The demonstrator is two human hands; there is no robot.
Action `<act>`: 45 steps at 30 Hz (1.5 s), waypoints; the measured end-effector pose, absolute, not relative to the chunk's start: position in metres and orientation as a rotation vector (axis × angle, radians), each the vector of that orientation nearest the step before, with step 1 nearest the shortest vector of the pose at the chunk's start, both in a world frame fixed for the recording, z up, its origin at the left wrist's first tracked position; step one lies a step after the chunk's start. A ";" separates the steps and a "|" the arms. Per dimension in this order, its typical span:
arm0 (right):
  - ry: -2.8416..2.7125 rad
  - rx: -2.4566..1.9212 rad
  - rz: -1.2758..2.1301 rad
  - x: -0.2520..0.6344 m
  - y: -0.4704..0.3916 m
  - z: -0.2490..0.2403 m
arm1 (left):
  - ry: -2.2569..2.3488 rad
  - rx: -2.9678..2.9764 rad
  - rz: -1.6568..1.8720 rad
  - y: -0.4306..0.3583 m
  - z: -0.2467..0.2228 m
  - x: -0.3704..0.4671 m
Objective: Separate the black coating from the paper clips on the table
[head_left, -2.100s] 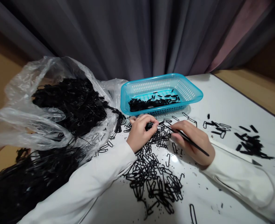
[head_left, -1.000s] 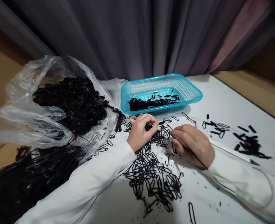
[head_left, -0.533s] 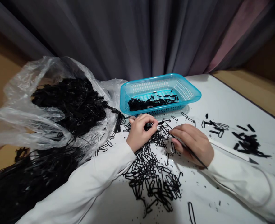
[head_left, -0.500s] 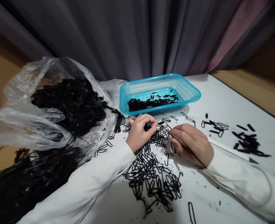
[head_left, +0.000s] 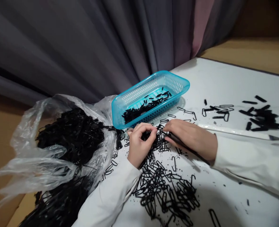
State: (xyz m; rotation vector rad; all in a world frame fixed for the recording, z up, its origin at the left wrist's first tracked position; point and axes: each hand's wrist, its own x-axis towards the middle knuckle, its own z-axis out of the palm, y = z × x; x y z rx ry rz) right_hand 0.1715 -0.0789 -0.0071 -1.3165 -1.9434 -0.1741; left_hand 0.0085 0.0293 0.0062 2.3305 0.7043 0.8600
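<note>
My left hand (head_left: 140, 143) is pinched, thumb against forefinger, on a small black piece (head_left: 159, 126) whose shape is hard to make out. Close on its right, my right hand (head_left: 190, 137) grips a thin dark tool (head_left: 188, 150), its tip near the left fingertips and its shaft running back under the palm. Below and between the hands, many black loop-shaped pieces (head_left: 170, 192) lie scattered on the white table (head_left: 224, 85). Behind the hands stands a blue basket (head_left: 151, 118) with small black strips (head_left: 141, 108) in it.
A clear plastic bag (head_left: 23, 126) full of black strips (head_left: 70, 135) lies at the left, with a larger dark heap (head_left: 59, 201) nearer. At the right are a pile of short black pieces (head_left: 265, 116) and a white pen-like stick (head_left: 238, 130). A grey curtain (head_left: 82, 47) hangs behind.
The view has turned right and tilted, so the basket appears further left. My right hand has come closer to my left, bringing the tool tip to the pinched piece.
</note>
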 end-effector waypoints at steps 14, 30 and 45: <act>-1.926 -1.242 -0.283 0.170 -0.080 -0.005 | 0.738 2.117 0.986 0.037 0.001 0.012; -1.926 -1.255 -0.273 0.171 -0.082 -0.005 | 0.738 2.322 0.952 0.029 0.006 0.009; -1.964 -1.244 -0.272 0.172 -0.082 -0.005 | 0.773 2.314 0.945 0.027 0.005 0.009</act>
